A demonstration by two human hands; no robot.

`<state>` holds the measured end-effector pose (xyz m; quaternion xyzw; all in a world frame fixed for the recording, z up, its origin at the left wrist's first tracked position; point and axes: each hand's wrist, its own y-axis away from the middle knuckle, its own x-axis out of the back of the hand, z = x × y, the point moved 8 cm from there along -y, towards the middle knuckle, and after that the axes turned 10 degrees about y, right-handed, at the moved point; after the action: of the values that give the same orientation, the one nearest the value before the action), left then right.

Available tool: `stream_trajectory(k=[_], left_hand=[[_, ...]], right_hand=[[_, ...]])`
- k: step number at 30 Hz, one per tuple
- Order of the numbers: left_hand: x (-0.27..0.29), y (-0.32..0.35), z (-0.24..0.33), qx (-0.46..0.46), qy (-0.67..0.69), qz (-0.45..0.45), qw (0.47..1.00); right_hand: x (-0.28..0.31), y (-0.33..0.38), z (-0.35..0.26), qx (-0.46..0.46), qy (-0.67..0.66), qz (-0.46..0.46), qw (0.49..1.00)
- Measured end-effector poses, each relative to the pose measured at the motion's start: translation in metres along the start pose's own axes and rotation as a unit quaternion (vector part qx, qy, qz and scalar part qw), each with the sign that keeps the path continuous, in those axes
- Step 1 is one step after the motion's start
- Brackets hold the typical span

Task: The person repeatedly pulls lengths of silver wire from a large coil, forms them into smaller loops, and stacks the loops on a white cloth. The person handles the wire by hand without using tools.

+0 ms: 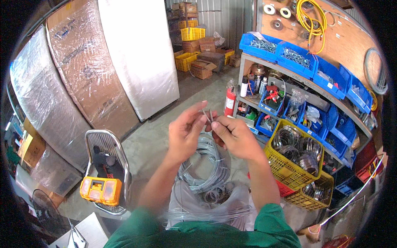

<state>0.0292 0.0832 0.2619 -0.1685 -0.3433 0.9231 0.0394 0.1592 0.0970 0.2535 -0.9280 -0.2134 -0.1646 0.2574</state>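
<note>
My left hand [185, 133] and my right hand [235, 136] are raised together in the middle of the head view, fingertips almost touching. Between them they pinch the ends of a thin grey steel wire [208, 114], which stick up above the fingers. Below the hands hangs a coil of the same wire [211, 165], its loops dropping into a clear plastic bag [188, 206] near my green sleeves. The wire's path inside the fingers is hidden.
A yellow crate [285, 165] of metal rings stands right of my hands, above another yellow basket [316, 194]. Blue parts bins [297, 58] fill shelves at right, beside a red fire extinguisher [230, 101]. A chrome chair [108, 165] with an orange case [100, 190] stands left, near wrapped panels [91, 70].
</note>
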Motion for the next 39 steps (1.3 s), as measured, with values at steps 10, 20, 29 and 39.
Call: stream_trajectory(k=[10,20,29,39], left_hand=[[0.009,0.016,-0.021,0.054,-0.197,-0.055,0.977],[0.004,0.081,-0.035,0.009,-0.456,-0.441,0.773],[0.026,0.200,-0.081,0.587,0.234,-0.255,0.732],[0.004,0.214,-0.098,0.407,-0.076,-0.340,0.844]], right_hand=[[-0.002,0.009,0.014,-0.004,0.105,-0.001,0.995],[-0.038,0.041,0.044,-0.066,0.251,-0.204,0.944],[-0.067,0.093,0.090,0.012,0.171,-0.293,0.941],[-0.056,0.114,0.051,0.009,0.242,-0.297,0.924]])
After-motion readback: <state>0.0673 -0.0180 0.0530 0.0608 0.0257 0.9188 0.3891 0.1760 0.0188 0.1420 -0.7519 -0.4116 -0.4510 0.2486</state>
